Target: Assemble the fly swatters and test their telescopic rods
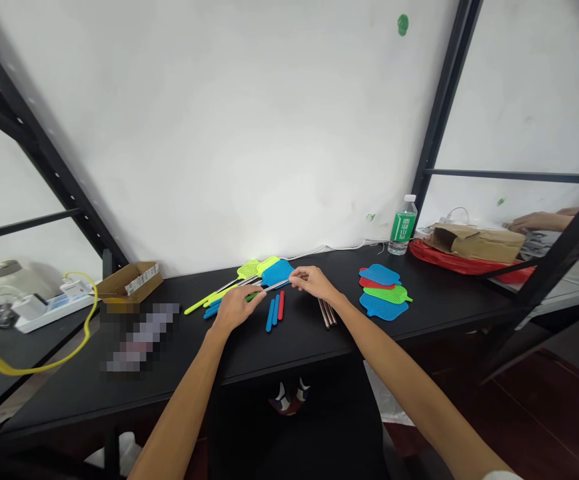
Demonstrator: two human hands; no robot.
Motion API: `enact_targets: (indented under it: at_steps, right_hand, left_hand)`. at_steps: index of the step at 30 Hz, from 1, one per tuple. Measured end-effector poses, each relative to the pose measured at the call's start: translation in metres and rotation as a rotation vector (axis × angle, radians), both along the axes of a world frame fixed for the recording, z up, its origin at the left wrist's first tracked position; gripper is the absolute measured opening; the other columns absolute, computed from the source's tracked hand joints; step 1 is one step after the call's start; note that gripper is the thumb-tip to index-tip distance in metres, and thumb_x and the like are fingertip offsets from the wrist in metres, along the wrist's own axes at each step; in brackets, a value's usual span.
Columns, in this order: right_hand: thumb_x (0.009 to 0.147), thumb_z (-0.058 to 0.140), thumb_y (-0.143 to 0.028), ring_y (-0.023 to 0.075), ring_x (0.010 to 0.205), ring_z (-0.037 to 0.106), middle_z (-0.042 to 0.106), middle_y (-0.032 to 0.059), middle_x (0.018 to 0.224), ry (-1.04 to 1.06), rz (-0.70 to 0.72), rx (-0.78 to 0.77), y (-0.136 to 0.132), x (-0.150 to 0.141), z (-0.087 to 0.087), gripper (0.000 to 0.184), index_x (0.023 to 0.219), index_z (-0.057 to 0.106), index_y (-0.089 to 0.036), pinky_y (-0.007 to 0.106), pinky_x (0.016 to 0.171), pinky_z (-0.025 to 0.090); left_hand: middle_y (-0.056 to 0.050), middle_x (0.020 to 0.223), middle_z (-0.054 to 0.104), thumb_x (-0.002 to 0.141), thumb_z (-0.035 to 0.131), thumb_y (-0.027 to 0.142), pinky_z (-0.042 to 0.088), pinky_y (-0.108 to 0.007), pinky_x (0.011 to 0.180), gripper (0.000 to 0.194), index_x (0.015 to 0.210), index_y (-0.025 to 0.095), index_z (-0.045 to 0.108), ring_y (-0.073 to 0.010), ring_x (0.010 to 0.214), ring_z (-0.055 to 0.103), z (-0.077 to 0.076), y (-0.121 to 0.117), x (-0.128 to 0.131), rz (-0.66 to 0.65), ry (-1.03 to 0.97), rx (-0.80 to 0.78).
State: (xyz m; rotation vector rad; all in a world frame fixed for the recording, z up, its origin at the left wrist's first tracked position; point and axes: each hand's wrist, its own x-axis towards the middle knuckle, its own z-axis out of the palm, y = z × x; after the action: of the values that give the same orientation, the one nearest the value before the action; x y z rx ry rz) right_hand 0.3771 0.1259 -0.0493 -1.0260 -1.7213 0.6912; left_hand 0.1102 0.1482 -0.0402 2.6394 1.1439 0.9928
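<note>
My left hand [236, 307] is closed round a green fly swatter handle [252, 297]. A thin metal rod [276, 285] runs from that handle to my right hand [313, 283], whose fingertips pinch its far end. Behind my hands lie fly swatters with yellow-green heads [248, 269] and a blue head [276, 272]. Just in front of the rod are loose blue handles [270, 315] and a red handle [281, 305]. Several bare metal rods [325, 313] lie below my right wrist, partly hidden by it. Farther right is a loose pile of blue, red and green swatter heads [384, 309].
A water bottle [402, 227] stands at the back right by the black frame post [432, 127]. At left are an open cardboard box [134, 283], a white power strip [54, 312] and a yellow cable [87, 330]. Another person's hands [539, 221] show beyond the frame, near a carton [479, 242].
</note>
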Motion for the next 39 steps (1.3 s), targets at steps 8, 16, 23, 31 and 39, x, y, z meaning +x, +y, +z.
enact_targets:
  at_steps: [8,16,23,31,39]
  right_hand:
    - [0.084,0.062,-0.046,0.016,0.065,0.065,0.071,0.0056,0.076,-0.027,-0.001,0.033,0.0032,0.0009,-0.0029,0.033,0.09,0.072,-0.016,0.025,0.059,0.052]
    - [0.083,0.063,-0.042,0.0152,0.062,0.064,0.071,0.0045,0.071,-0.059,-0.007,0.051,0.0044,0.0017,-0.0056,0.028,0.084,0.073,-0.017,0.025,0.06,0.051]
    - [0.083,0.064,-0.04,0.0144,0.059,0.064,0.071,0.0035,0.071,-0.122,-0.009,0.066,0.008,0.0023,-0.0096,0.024,0.083,0.074,-0.017,0.024,0.06,0.049]
    - [0.085,0.063,-0.039,0.0145,0.059,0.064,0.071,0.0031,0.072,-0.135,-0.022,0.078,0.0083,0.0023,-0.0095,0.024,0.084,0.073,-0.018,0.025,0.06,0.048]
    - [0.084,0.063,-0.043,0.0153,0.061,0.065,0.072,0.0038,0.072,-0.132,-0.031,0.065,0.0056,0.0022,-0.0069,0.027,0.083,0.073,-0.017,0.025,0.061,0.049]
  left_hand:
    - [-0.003,0.108,0.074,0.093,0.045,0.054,0.051,-0.032,0.083,0.042,0.104,0.025,0.073,-0.0227,0.093,0.069,0.0007,-0.0024,0.0006,0.017,0.06,0.021]
    - [-0.001,0.115,0.073,0.09,0.048,0.06,0.05,-0.033,0.088,0.045,0.112,0.029,0.073,-0.0245,0.104,0.067,-0.0008,-0.0025,-0.0021,0.008,0.095,0.039]
    - [-0.004,0.1,0.075,0.095,0.042,0.055,0.049,-0.03,0.08,0.044,0.1,0.025,0.075,-0.0214,0.09,0.068,0.0016,-0.0024,-0.0023,-0.035,0.11,0.095]
    - [-0.004,0.091,0.074,0.096,0.041,0.053,0.046,-0.029,0.072,0.043,0.098,0.025,0.074,-0.0197,0.082,0.066,0.0023,-0.0034,-0.001,-0.024,0.125,0.095]
    - [-0.002,0.105,0.074,0.095,0.041,0.057,0.047,-0.03,0.078,0.044,0.102,0.026,0.072,-0.0214,0.092,0.068,0.001,-0.0044,0.0003,0.011,0.124,0.065]
